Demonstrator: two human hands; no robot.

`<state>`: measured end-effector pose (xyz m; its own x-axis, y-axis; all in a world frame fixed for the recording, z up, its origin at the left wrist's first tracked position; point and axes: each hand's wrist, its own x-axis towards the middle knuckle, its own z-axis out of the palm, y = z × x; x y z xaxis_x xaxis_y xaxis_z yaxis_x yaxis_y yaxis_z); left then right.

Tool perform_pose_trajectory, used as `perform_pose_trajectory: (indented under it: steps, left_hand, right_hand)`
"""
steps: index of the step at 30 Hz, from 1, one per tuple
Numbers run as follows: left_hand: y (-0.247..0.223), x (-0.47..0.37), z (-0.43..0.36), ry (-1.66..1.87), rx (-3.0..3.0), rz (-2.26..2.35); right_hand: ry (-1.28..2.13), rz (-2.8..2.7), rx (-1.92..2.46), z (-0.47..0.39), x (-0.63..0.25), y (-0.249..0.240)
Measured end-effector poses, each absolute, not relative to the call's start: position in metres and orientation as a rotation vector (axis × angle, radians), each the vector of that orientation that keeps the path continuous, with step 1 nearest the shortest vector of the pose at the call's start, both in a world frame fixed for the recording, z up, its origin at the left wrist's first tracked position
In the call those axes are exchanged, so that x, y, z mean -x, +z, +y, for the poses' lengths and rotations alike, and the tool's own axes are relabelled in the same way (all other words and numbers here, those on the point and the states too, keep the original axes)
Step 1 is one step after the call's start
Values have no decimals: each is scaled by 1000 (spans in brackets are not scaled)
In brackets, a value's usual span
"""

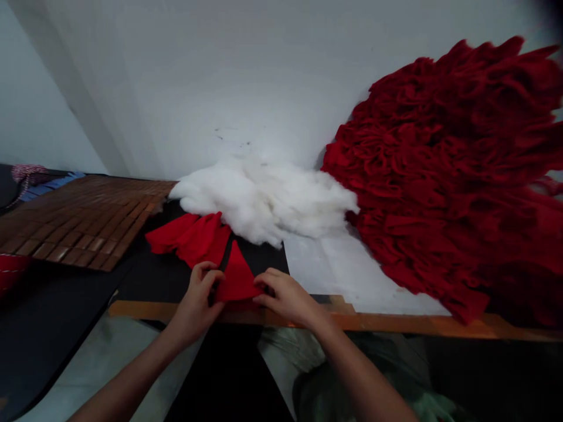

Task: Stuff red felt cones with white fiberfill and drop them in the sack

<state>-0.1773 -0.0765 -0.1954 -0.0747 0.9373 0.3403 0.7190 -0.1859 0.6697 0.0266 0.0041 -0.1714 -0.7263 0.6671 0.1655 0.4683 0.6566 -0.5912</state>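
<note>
A small red cone-shaped fabric hat (238, 275) lies at the table's front edge with its tip pointing away from me. My left hand (201, 296) pinches its lower left corner, thumb and fingers curled in. At the lower right corner, my right hand (281, 293) grips the fabric the same way. Just beyond my left hand, several more red fabric pieces (193, 237) lie overlapping on the black surface. A fluffy heap of white stuffing (268, 199) sits behind the hat, against the wall.
A large pile of red fabric pieces (440, 176) rises on the right. Rows of brown blocks or strips (83, 217) lie at left, with red-and-white cord (29, 172) behind them. A white sheet (325, 264) covers part of the table; brown tape (396, 323) runs along its front edge.
</note>
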Motion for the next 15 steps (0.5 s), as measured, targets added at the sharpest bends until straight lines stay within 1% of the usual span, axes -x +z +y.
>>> perform_pose_trajectory:
  steps: [2,5,7,9,12,15]
  left_hand:
    - [-195,178,-83,980,-2219,1746]
    - [-192,173,-83,702,-2501,1588]
    - [-182,168,-76,598,-2545,1565]
    - [-164,163,-61,576,-2570,1551]
    - [-133,158,-23,614,-2669,1523]
    - [-121,157,28,458,-2804,1611]
  right_hand:
    - [751,-2375,937,19,-32,-167]
    - [443,-2091,1199,47,-23,-169]
    - [331,-2035,1332,65,-6,-177]
    - [344,-2043,1386,80,13,-187]
    - [482,-1974,1304,97,33,-198]
    - [631,-1875,1211,113,34,-199]
